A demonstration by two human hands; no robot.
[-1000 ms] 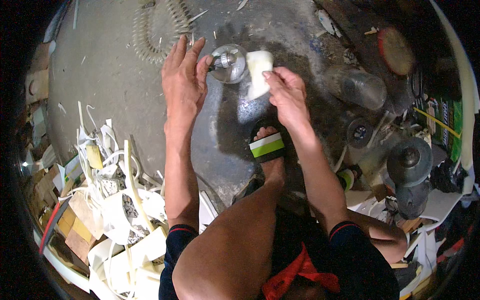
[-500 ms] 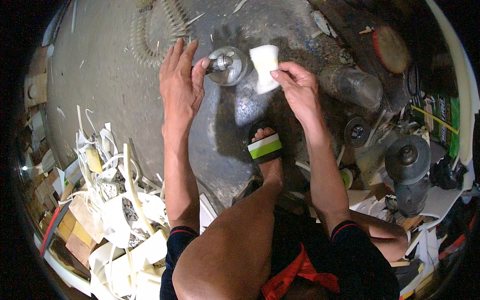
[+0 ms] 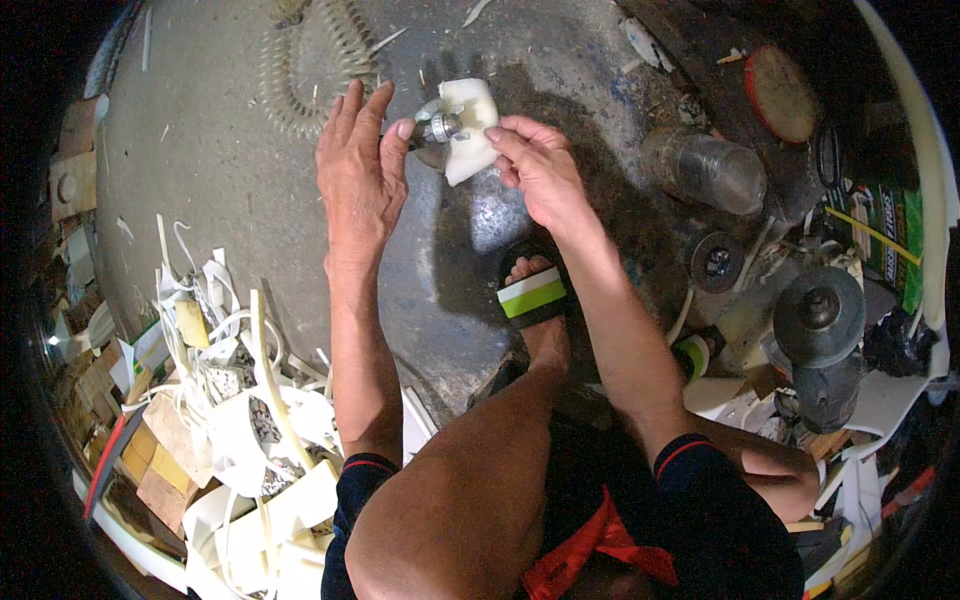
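My left hand (image 3: pixel 362 185) is around the back of what looks like a spray gun (image 3: pixel 435 130), its knurled metal nozzle pointing right. Its fingers stretch along the far side and the thumb lies on the near side; the grip itself is partly hidden. Between thumb and fingers, my right hand (image 3: pixel 538 165) pinches a white, curved, foam-like piece (image 3: pixel 470 160) by its right edge. The hollow face of the piece is close in front of the nozzle, covering most of the round cup under the gun. Whether nozzle and piece touch, I cannot tell.
A coiled clear hose (image 3: pixel 300 100) lies on the floor beyond my left hand. White strips and scraps (image 3: pixel 250 430) are heaped at lower left. To the right are a clear jar (image 3: pixel 720 175), a grey disc-topped tool (image 3: pixel 818 310) and a red-rimmed round object (image 3: pixel 782 95). My sandalled foot (image 3: pixel 530 285) is between my arms.
My right hand has moved left, bringing the white piece in front of the nozzle and turning its hollow side into view. My left hand has stayed nearly still.
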